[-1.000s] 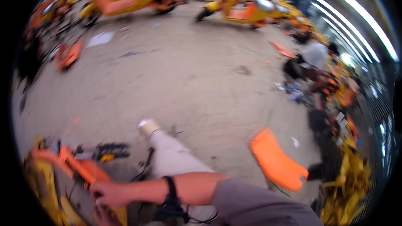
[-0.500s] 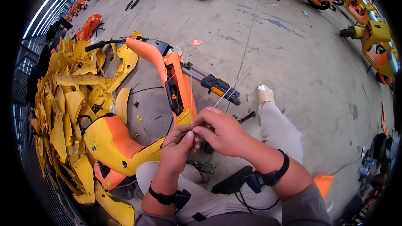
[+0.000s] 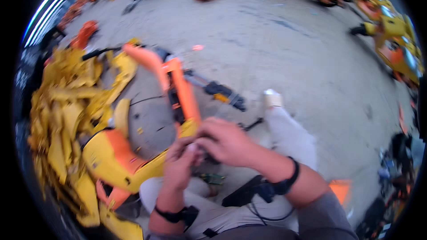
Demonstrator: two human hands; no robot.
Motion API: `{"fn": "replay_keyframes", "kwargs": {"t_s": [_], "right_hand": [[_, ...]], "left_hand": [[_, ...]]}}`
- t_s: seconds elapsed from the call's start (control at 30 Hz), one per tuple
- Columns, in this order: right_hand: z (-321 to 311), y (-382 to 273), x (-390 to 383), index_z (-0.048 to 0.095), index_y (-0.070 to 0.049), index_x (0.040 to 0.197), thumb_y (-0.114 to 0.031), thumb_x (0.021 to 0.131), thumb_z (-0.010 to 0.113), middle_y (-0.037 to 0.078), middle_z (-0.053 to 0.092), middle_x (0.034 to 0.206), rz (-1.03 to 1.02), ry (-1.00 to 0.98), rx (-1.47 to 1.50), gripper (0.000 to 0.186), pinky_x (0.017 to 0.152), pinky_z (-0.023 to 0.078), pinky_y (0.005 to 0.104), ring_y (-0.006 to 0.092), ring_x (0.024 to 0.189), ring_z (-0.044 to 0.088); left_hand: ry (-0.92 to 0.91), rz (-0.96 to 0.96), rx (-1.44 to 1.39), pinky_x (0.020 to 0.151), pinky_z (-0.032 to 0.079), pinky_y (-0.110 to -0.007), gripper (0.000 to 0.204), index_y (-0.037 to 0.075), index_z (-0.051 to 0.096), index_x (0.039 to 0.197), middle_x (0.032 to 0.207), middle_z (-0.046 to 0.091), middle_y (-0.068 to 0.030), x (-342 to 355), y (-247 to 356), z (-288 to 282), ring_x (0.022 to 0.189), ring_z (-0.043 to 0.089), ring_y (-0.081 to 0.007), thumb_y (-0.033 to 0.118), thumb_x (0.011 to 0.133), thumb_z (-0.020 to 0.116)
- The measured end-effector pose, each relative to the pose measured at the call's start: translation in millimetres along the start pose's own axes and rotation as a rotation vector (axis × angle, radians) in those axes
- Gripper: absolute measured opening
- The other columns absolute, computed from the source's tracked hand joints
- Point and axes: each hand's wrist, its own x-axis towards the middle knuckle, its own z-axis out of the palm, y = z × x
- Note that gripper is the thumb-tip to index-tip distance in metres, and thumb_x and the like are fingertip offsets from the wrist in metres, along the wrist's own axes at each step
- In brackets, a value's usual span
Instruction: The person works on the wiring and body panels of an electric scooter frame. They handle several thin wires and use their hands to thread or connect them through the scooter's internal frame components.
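Scooter frame [image 3: 149, 171] on floor [image 3: 311, 75], left of meeting left hand [image 3: 180, 158] and right hand [image 3: 224, 140]; fingers of both pinched together, anything held lost in blur. Best: slow, small moves, elbows braced.

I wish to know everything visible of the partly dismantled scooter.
The scooter has a yellow rear body with an orange inset, an orange front section, a dark handlebar and a fork without a wheel. Its covers look like plastic. It seems to lie sideways on the grey floor, beside piled yellow panels. The left hand and right hand overlap it; blur hides any contact.
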Motion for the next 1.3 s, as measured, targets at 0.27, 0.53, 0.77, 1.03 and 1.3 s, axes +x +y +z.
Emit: {"fn": "replay_keyframes", "kwargs": {"t_s": [0.27, 0.53, 0.77, 1.03, 1.3], "right_hand": [[14, 24, -10, 0.056, -0.003, 0.087, -0.010, 0.077, 0.063, 0.015, 0.059, 0.091, 0.086, 0.051, 0.091, 0.013, 0.075, 0.049, 0.0412, 0.0329, 0.090, 0.060], [16, 24, -6, 0.057, -0.004, 0.082, -0.009, 0.072, 0.065, 0.015, 0.058, 0.087, 0.053, 0.245, 0.161, 0.013, 0.070, 0.047, 0.0427, 0.0341, 0.083, 0.059], [12, 25, -6, 0.059, -0.004, 0.087, -0.011, 0.074, 0.063, 0.017, 0.061, 0.087, -0.013, 0.336, 0.124, 0.015, 0.070, 0.048, 0.0432, 0.0338, 0.083, 0.061], [-9, 8, 2, 0.060, -0.004, 0.091, -0.012, 0.077, 0.060, 0.018, 0.063, 0.086, -0.237, 0.381, 0.066, 0.017, 0.066, 0.049, 0.0422, 0.0331, 0.080, 0.062], [28, 29, -3, 0.047, -0.006, 0.093, -0.002, 0.079, 0.057, 0.012, 0.057, 0.077, 0.091, 0.422, 0.348, 0.018, 0.061, 0.045, 0.0393, 0.0300, 0.071, 0.061]], "left_hand": [[0.029, 0.031, 0.102, 0.064, 0.040, -0.025, 0.030, 0.002, 0.054, 0.115, 0.086, 0.053, -0.0012, 1, -13, 2, 0.071, 0.048, -0.0101, 0.025, 0.096, 0.059], [0.021, 0.091, 0.369, 0.068, 0.040, -0.028, 0.038, -0.002, 0.057, 0.115, 0.089, 0.058, -0.0043, 12, -8, -5, 0.079, 0.051, -0.0129, 0.032, 0.097, 0.055], [0.141, 0.072, 0.553, 0.088, 0.046, -0.034, 0.049, -0.004, 0.054, 0.126, 0.113, 0.061, -0.0135, 0, 11, 27, 0.097, 0.057, -0.0217, 0.037, 0.099, 0.052], [0.161, 0.159, 0.469, 0.085, 0.048, -0.034, 0.045, -0.005, 0.055, 0.121, 0.110, 0.062, -0.0137, 12, -14, 8, 0.094, 0.059, -0.0203, 0.034, 0.098, 0.054], [0.104, 0.183, 0.395, 0.075, 0.047, -0.029, 0.036, -0.006, 0.056, 0.117, 0.097, 0.063, -0.0105, 8, -12, 12, 0.084, 0.058, -0.0164, 0.025, 0.099, 0.055]]}}
